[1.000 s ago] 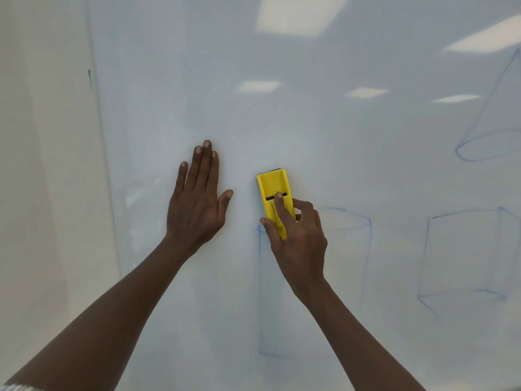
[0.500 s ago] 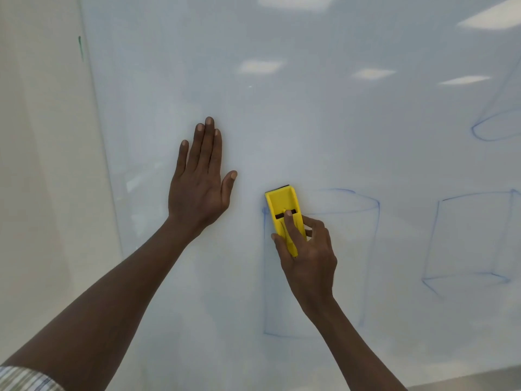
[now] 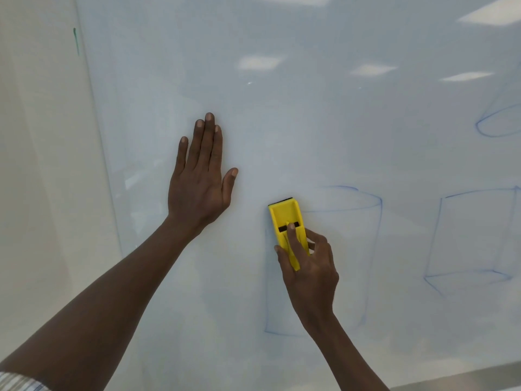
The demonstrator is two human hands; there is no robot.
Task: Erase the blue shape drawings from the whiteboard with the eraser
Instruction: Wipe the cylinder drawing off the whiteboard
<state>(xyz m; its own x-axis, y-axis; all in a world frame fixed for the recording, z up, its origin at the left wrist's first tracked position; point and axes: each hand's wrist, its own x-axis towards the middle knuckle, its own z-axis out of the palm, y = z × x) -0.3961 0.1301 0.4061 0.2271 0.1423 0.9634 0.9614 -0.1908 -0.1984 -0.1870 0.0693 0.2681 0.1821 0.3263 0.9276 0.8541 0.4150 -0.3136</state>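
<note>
**Erasing barely begun: one cylinder partly wiped, the rest untouched**

The right hand (image 3: 308, 266) grips the yellow eraser (image 3: 287, 224), thumb on one side, forefinger laid along its back, the other fingers curled round the far side. The eraser lies flat on the whiteboard (image 3: 310, 122), near the middle of its lower part, over the upper left corner of the cylinder (image 3: 324, 263). The left hand (image 3: 201, 176) presses flat on the board just to the left, fingers straight and close together, thumb spread out.

The cylinder's top ellipse is gone at its left end, and its left side looks faint; its right side and base are still drawn. The box (image 3: 473, 241) toward the right edge is whole, and so is the part of the cone (image 3: 496, 122) seen at that edge. By my reckoning, most of the work is left.
</note>
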